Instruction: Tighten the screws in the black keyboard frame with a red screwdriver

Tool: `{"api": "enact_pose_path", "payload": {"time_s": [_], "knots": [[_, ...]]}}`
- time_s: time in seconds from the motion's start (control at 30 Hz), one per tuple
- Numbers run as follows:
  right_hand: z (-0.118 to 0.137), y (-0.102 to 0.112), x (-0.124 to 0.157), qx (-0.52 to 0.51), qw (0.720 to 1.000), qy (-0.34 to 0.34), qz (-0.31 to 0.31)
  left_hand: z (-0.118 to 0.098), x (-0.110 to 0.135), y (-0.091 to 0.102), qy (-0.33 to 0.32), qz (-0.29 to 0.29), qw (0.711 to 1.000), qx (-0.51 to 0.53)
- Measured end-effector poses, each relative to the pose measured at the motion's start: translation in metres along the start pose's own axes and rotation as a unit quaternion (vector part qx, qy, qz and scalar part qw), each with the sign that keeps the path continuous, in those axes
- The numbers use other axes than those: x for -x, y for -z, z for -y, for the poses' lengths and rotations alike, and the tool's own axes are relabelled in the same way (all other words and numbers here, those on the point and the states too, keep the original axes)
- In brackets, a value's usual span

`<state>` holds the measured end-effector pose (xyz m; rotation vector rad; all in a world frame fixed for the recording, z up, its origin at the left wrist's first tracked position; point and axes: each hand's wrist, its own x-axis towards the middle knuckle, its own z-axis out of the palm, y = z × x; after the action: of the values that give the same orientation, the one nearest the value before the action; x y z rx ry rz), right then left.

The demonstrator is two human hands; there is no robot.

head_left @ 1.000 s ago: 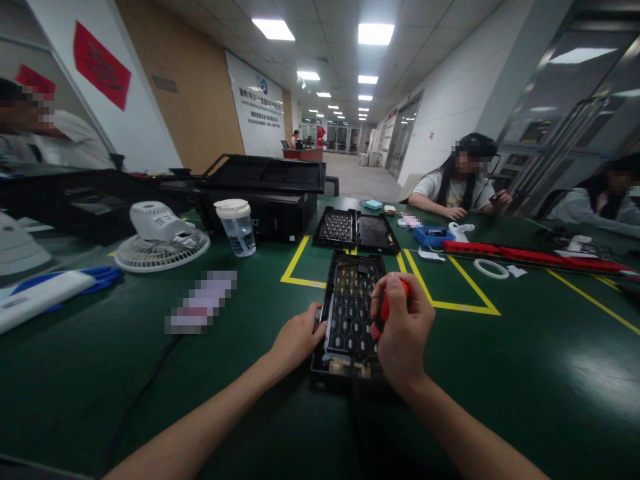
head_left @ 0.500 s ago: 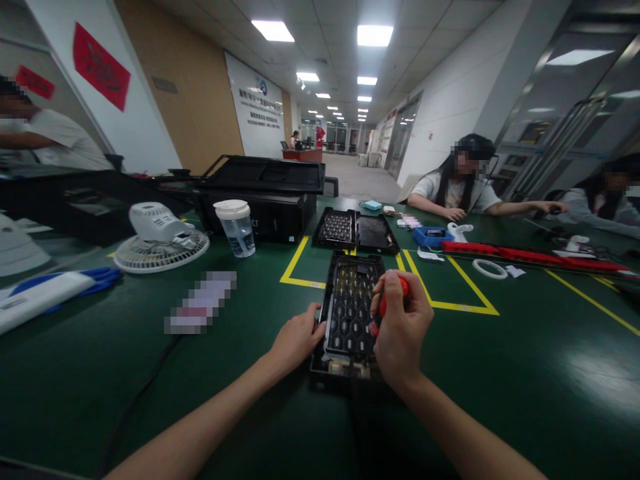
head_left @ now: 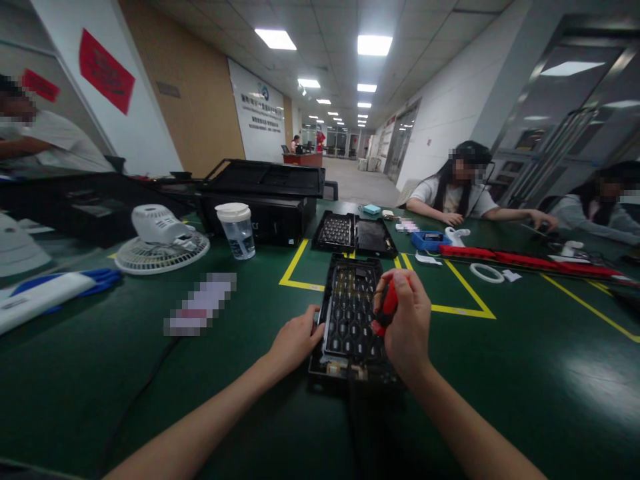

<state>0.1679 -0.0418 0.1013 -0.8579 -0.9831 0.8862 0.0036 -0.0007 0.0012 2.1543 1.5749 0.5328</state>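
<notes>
In front of me a black plastic case (head_left: 345,320) lies on the green table, its inside full of rows of dark rounded shapes and a few wires at the near end. My left hand (head_left: 297,340) grips the left rim of this case, thumb on the edge. Over the right side, my right hand (head_left: 409,323) is closed round a red-handled tool that looks like a screwdriver (head_left: 390,303), slanting down to the left. The working tip cannot be made out. A dark cable (head_left: 353,400) runs from the near end toward me.
Beyond stands another opened black case (head_left: 375,237) by yellow tape (head_left: 300,263). To the left are a lidded cup (head_left: 237,230), a white fan (head_left: 160,247) and a large black box (head_left: 270,213). On the right sit a blue tray (head_left: 430,240), a white ring (head_left: 486,273) and co-workers (head_left: 455,187).
My right hand has turned a little, showing more of the red handle. My left hand still steadies the case. The co-worker at right has drawn an outstretched hand slightly back.
</notes>
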Motion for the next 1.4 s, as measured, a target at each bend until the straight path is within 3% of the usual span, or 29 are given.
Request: {"api": "enact_pose_path", "payload": {"time_s": [0.17, 0.27, 0.4, 0.47, 0.57, 0.77, 1.13, 1.4], "knots": [[0.008, 0.007, -0.004, 0.041, 0.997, 0.003, 0.06, 0.0, 0.001, 0.001, -0.005, -0.002, 1.0, 0.018], [0.023, 0.013, -0.007, 0.031, 0.997, 0.051, 0.053, -0.001, 0.001, 0.002, -0.007, -0.004, 0.999, 0.033], [0.045, 0.022, -0.017, -0.015, 0.996, 0.081, 0.045, -0.004, -0.001, 0.003, -0.028, -0.069, 0.997, -0.005], [0.051, 0.028, -0.024, -0.021, 0.997, 0.06, 0.041, -0.007, -0.002, 0.004, -0.067, -0.107, 0.991, -0.041], [0.053, 0.037, -0.034, -0.032, 0.998, 0.036, 0.032, -0.012, -0.006, 0.003, -0.109, -0.115, 0.983, -0.091], [0.048, 0.044, -0.044, -0.047, 0.998, 0.019, 0.024, -0.021, -0.015, 0.002, -0.18, -0.076, 0.97, -0.143], [0.045, 0.043, -0.045, -0.035, 0.999, 0.003, 0.024, -0.033, -0.051, -0.013, -0.212, 0.013, 0.96, -0.184], [0.046, 0.043, -0.045, -0.033, 0.999, 0.002, 0.027, -0.03, -0.061, -0.014, -0.24, 0.045, 0.957, -0.159]]}}
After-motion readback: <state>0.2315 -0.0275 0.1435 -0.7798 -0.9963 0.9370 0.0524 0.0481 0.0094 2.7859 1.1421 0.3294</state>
